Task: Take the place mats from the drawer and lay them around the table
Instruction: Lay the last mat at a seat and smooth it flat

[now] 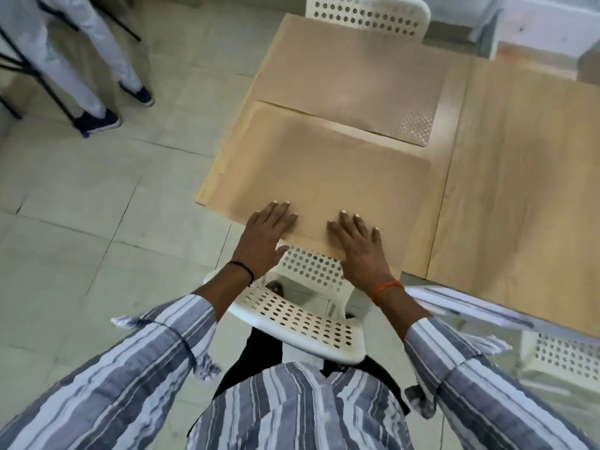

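Over the white chair (302, 316), my left hand (264, 237) and right hand (360, 246) press flat, fingers straight, on the near place mat (324, 167) at the desk (506, 206) near edge, its long axis crosswise, both hands equally near.

Pale wooden table (506, 177), made up of panels with a seam running between them. Carried two tan place mats side by side on the left panel: near place mat (324, 170) lay flat with its near edge hanging slightly past the table edge; far place mat (350, 82) sat just beyond it, edges almost touching, patterned texture visible at one corner.
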`<state>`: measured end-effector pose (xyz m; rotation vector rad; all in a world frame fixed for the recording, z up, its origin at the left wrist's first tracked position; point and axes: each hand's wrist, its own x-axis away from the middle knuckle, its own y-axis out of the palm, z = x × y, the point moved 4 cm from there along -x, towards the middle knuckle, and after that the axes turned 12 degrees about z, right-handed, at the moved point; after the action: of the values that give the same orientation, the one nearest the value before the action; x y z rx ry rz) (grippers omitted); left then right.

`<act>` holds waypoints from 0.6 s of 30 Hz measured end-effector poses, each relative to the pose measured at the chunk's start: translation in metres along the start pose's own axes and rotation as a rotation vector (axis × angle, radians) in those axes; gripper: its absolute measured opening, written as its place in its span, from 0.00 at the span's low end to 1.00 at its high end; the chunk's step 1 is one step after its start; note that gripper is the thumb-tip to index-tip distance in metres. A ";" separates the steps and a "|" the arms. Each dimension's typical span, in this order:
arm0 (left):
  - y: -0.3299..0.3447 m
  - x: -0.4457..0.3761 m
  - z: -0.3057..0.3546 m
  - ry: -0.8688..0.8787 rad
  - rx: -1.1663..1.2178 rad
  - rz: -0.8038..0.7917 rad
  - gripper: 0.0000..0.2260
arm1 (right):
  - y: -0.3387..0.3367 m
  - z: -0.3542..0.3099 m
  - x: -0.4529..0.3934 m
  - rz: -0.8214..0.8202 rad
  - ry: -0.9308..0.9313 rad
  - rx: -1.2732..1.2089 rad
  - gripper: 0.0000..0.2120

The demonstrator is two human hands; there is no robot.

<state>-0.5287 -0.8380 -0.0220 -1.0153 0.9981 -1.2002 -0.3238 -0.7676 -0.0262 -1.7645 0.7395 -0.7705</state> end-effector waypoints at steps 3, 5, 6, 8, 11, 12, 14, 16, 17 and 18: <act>0.001 -0.014 -0.031 0.039 -0.032 -0.107 0.32 | -0.001 -0.003 -0.007 -0.006 0.040 -0.022 0.45; -0.001 -0.019 -0.045 0.064 -0.063 -0.130 0.32 | -0.003 -0.007 -0.009 0.010 0.057 -0.014 0.45; -0.002 -0.023 -0.051 0.063 -0.074 -0.146 0.32 | -0.004 -0.010 -0.012 0.028 0.066 -0.010 0.45; -0.004 -0.026 -0.059 0.044 -0.094 -0.192 0.32 | -0.005 -0.016 -0.015 0.039 0.091 -0.010 0.45; -0.006 -0.027 -0.060 0.044 -0.135 -0.231 0.32 | -0.009 -0.027 -0.019 0.034 0.147 0.004 0.43; -0.007 -0.029 -0.059 0.040 -0.134 -0.237 0.32 | -0.010 -0.032 -0.019 0.031 0.177 -0.001 0.42; -0.007 -0.031 -0.056 0.027 -0.137 -0.250 0.31 | -0.009 -0.041 -0.019 0.025 0.230 0.001 0.39; -0.006 -0.033 -0.055 0.012 -0.141 -0.276 0.31 | -0.005 -0.047 -0.016 0.031 0.270 0.011 0.36; -0.006 -0.035 -0.055 0.010 -0.143 -0.291 0.32 | -0.003 -0.048 -0.015 0.038 0.286 0.010 0.35; -0.006 -0.036 -0.054 0.012 -0.144 -0.304 0.32 | -0.002 -0.049 -0.015 0.045 0.298 0.008 0.33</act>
<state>-0.5862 -0.8071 -0.0274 -1.3091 0.9735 -1.3977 -0.3712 -0.7827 -0.0135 -1.6385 0.9683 -1.0172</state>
